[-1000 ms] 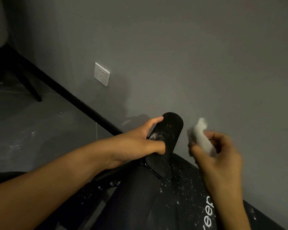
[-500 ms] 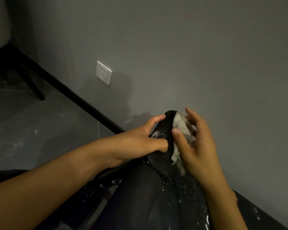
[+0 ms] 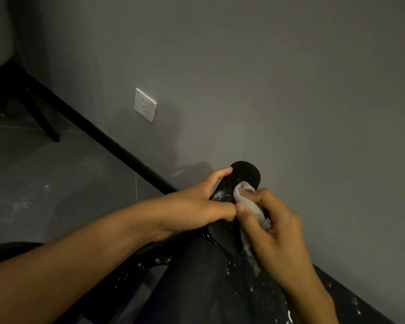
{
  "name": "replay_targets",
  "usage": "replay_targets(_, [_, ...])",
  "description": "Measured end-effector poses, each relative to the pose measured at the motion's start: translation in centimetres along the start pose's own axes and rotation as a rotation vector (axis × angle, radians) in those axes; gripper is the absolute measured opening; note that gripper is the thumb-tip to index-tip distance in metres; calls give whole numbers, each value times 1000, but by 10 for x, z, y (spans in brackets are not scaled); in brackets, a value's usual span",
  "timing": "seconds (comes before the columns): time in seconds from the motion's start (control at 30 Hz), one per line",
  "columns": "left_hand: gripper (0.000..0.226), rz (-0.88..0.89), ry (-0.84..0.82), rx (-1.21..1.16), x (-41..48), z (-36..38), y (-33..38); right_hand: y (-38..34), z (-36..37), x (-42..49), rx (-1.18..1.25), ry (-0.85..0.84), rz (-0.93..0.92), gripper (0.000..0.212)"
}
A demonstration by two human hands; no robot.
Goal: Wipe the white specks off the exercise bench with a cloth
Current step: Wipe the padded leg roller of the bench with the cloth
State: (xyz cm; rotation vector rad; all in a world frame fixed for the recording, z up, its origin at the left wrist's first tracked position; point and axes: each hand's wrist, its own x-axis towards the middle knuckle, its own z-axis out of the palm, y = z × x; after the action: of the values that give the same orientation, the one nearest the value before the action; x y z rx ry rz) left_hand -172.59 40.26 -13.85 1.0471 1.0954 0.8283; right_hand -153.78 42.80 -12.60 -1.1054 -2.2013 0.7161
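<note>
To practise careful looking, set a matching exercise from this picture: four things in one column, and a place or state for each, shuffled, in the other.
Column one
1. left hand
2. cloth
3. socket
4. white specks

Column two
A. on the grey wall
B. scattered over the bench
C. pinched in the right hand
D. gripping the black pad

Pairs: 1-D, 2-C, 3-A, 4-B.
</note>
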Motion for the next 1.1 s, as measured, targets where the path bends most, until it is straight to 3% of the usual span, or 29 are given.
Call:
replay_targets(0.23, [91, -8, -5, -13, 0, -1, 0, -8, -7, 21, -228, -45, -51, 4])
replay_targets(0.37, [90, -13, 32, 0, 1, 0, -1, 4, -11, 50, -268, 0, 43, 25])
replay_targets(0.43, [90, -17, 41, -14, 1, 2, -1, 9, -9, 53, -260, 6, 89, 31])
replay_targets(0.53, [91, -37, 25, -62, 0, 0, 0, -3, -6, 32, -150, 1, 38, 9])
replay_targets(0.63, [92, -48, 17, -75, 1, 0, 1, -12, -9, 7, -9, -60, 20, 7])
replay_targets(0.9, [90, -45, 46, -59, 2, 4, 3, 5, -5, 57, -214, 57, -14, 11])
replay_targets(1.1, [94, -26, 70, -51, 3, 3, 1, -6, -11, 10, -32, -82, -100, 10])
